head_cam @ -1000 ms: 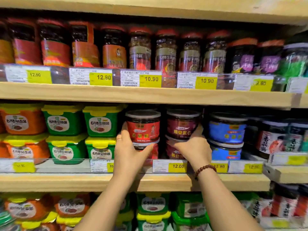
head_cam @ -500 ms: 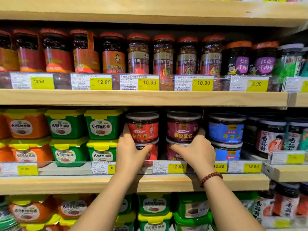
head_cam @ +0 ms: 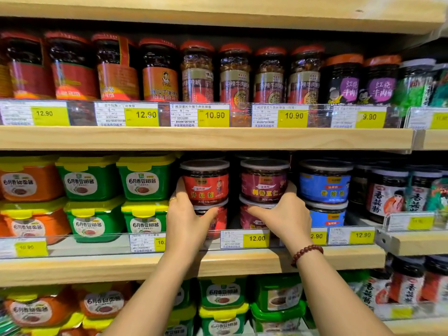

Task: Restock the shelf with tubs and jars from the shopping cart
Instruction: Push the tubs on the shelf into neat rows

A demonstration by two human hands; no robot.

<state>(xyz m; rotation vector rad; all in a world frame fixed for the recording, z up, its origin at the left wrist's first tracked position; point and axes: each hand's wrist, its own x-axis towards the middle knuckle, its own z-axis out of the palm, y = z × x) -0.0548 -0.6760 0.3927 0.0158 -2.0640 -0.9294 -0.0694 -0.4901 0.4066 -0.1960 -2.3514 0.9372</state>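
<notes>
Two hands reach up to the middle shelf (head_cam: 218,261). The left hand (head_cam: 186,219) holds a red tub (head_cam: 206,184) by its left side. Its fingers curl round the tub and its thumb lies across the front, low down. The right hand (head_cam: 287,215) holds a dark red tub (head_cam: 264,180) the same way, with fingers round the right side and the thumb across the front.

Both tubs stand upright, side by side, with a gap between them. The red tub sits on a second red tub (head_cam: 219,220). The dark red tub sits on a second dark red tub (head_cam: 249,223).

The right wrist has a bead bracelet (head_cam: 306,252). One left finger has a ring (head_cam: 172,199).

To the left are green tubs (head_cam: 146,181) with yellow lids, stacked two high, and then orange tubs (head_cam: 26,184). To the right are two blue tubs (head_cam: 324,184), one on the other. A yellow price tag (head_cam: 255,238) between the hands says 12.00. On the shelf above, tall jars (head_cam: 197,73) with red lids stand in a row.
</notes>
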